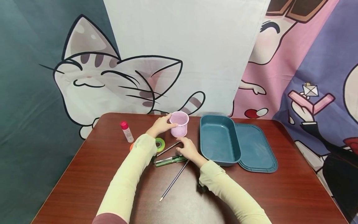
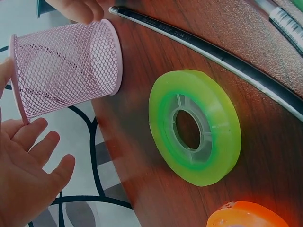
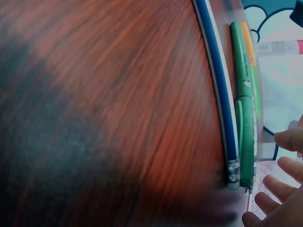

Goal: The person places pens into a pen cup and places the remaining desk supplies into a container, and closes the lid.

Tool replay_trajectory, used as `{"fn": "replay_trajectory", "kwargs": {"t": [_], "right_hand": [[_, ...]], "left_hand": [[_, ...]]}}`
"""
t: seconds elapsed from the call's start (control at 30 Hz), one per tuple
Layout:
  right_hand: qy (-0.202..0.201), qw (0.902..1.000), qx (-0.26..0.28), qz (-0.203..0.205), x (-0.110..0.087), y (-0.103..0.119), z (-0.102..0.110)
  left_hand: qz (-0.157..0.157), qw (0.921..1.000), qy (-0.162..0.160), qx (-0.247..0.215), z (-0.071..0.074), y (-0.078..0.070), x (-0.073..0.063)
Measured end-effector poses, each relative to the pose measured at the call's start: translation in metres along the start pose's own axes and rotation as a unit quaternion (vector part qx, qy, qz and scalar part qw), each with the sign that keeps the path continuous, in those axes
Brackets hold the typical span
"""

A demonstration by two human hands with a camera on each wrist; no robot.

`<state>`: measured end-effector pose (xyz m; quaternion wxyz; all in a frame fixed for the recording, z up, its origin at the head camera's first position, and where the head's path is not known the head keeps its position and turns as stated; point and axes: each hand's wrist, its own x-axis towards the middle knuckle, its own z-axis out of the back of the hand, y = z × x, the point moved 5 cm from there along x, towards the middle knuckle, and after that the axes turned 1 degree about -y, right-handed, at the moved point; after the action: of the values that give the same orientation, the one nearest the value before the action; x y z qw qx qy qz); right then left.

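Head view, left hand: the left hand grips the pink cylindrical mesh cup by its upper part.
Head view, cup location: upright near the far edge of the brown wood-grain table, left of the teal rectangular plastic box.
Head view, right hand: the right hand, thumb and fingers parted, is at one end of the slim black-and-silver pencil; contact cannot be told.
Head view, nearby items: green capped pen; dark striped pencil with a pale tip.
Left wrist view, grip: left-hand digits on opposite sides of the cup's rim.
Left wrist view, tape: yellow-green tape roll between the slim black-and-silver pencil and an orange object, partly cropped.
Right wrist view, right hand: fingers spread at the right edge, in front of the cup.
Right wrist view, pencil: the dark striped pencil's eraser end is beside the green capped pen.
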<state>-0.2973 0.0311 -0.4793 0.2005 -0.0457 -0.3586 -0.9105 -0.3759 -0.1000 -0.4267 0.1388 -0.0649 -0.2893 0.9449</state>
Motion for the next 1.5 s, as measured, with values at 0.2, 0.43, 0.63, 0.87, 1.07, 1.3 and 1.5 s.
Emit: {"fn": "replay_trajectory", "kwargs": {"t": [0.2,0.43,0.63,0.87,1.07,1.3,1.5], "right_hand": [[0.037,0.9989,-0.028,-0.008,0.001,-0.004,-0.004],[0.060,0.9962,-0.062,-0.010,0.000,-0.007,-0.006],[0.047,0.9962,-0.072,-0.006,-0.002,-0.009,-0.005],[0.024,0.9948,-0.098,-0.019,-0.005,-0.011,-0.004],[0.043,0.9933,-0.105,-0.023,-0.009,-0.010,-0.006],[0.063,0.9895,-0.130,-0.006,-0.011,-0.007,-0.005],[0.071,0.9878,-0.138,0.005,-0.011,-0.007,-0.006]], "left_hand": [[0.000,1.0000,0.000,-0.001,0.000,-0.002,-0.001],[0.005,1.0000,0.008,-0.001,-0.001,-0.003,-0.001],[0.008,0.9999,0.012,0.003,-0.001,-0.004,-0.003],[0.013,0.9998,0.012,0.003,0.000,-0.003,-0.003],[0.016,0.9998,0.011,-0.006,0.001,0.000,-0.002],[0.009,0.9999,0.011,-0.001,0.000,0.000,0.000],[-0.003,0.9999,0.009,0.006,0.001,-0.001,0.001]]}}
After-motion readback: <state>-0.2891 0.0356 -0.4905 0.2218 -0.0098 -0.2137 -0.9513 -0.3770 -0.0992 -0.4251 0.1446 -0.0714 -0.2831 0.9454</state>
